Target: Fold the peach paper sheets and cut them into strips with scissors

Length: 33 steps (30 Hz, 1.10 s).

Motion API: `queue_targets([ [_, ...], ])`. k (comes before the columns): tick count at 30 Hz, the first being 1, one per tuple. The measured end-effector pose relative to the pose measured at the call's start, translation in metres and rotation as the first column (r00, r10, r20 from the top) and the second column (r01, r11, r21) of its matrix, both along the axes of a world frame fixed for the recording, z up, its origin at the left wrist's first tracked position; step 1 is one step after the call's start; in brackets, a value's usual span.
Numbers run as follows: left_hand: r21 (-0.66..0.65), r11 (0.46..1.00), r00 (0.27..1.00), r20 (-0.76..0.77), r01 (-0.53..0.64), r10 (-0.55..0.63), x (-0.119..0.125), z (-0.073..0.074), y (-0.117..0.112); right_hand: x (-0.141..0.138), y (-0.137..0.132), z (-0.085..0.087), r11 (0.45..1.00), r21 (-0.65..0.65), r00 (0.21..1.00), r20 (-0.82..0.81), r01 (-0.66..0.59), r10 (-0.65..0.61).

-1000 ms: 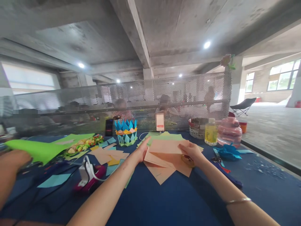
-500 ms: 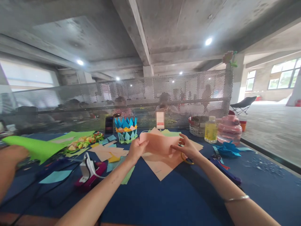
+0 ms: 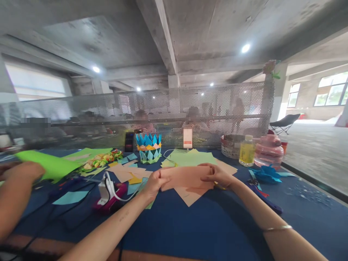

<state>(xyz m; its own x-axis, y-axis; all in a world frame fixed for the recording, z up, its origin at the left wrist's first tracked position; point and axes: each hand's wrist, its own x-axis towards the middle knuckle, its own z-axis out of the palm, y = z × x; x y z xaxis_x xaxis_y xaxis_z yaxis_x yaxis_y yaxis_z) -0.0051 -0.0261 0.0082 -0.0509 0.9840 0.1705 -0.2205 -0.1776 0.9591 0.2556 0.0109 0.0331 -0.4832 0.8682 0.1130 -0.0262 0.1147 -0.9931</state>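
Between my hands is a sheet of peach paper [image 3: 186, 177], folded to a wide strip. My left hand [image 3: 153, 185] pinches its left end, thumb in front. At the right end my right hand [image 3: 217, 175] grips it between thumb and fingers. Under and behind it lie a peach sheet [image 3: 189, 197] with one corner toward me and light green sheets [image 3: 190, 157]. A bit of something yellow [image 3: 219, 186] shows beneath my right hand, mostly hidden. Left of the green sheets stands a basket of folded blue, orange and green paper [image 3: 149, 148].
On the left a co-worker's hands [image 3: 27, 172] hold bright green paper [image 3: 49, 165]. A power strip with white plug [image 3: 104, 194] and cables lies nearer. To the right are a woven basket [image 3: 231, 146], yellow bottle [image 3: 247, 152], pink jug [image 3: 268, 152], blue paper flower [image 3: 268, 174] and purple-handled tool [image 3: 266, 201].
The peach sheet in my hands has come down and nearer, going from a curved bend to a flatter folded strip. More light green paper shows behind it.
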Motion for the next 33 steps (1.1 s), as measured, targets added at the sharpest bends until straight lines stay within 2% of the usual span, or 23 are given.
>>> queue_targets([
  [4,0.011,0.998,0.998,0.008,0.06,-0.06,-0.004,-0.002,-0.004,0.005,0.001,-0.002,0.999,0.005,0.999,-0.01,-0.037,0.037],
  [8,-0.016,0.998,0.998,0.001,0.058,-0.058,-0.001,-0.007,-0.003,0.0,0.002,-0.008,0.997,-0.022,0.998,-0.001,-0.069,0.069],
  [12,-0.022,1.0,0.999,-0.026,0.02,-0.021,0.003,-0.008,0.001,-0.007,0.001,-0.007,0.995,0.025,0.995,0.034,-0.095,0.094],
  [16,0.009,1.0,0.999,-0.036,-0.018,0.018,0.003,-0.005,0.002,-0.005,-0.001,0.0,0.998,0.066,0.999,-0.024,-0.022,0.024],
  [20,-0.027,1.0,0.995,-0.099,-0.004,0.001,0.004,-0.007,0.0,0.001,-0.001,0.0,0.998,-0.011,0.996,0.063,-0.058,0.059],
  [23,-0.045,0.999,0.988,-0.152,0.01,-0.017,0.004,-0.007,-0.001,0.002,-0.002,-0.004,0.998,0.019,0.99,0.125,-0.067,0.064],
  [28,-0.086,0.996,0.977,-0.21,0.014,-0.032,0.0,-0.007,0.006,-0.004,0.0,-0.009,0.973,0.231,0.918,0.379,0.024,-0.113],
  [33,-0.166,0.985,0.972,-0.219,0.053,-0.089,-0.001,-0.008,0.015,-0.001,0.011,-0.012,0.91,0.366,0.8,0.477,0.196,-0.365],
])
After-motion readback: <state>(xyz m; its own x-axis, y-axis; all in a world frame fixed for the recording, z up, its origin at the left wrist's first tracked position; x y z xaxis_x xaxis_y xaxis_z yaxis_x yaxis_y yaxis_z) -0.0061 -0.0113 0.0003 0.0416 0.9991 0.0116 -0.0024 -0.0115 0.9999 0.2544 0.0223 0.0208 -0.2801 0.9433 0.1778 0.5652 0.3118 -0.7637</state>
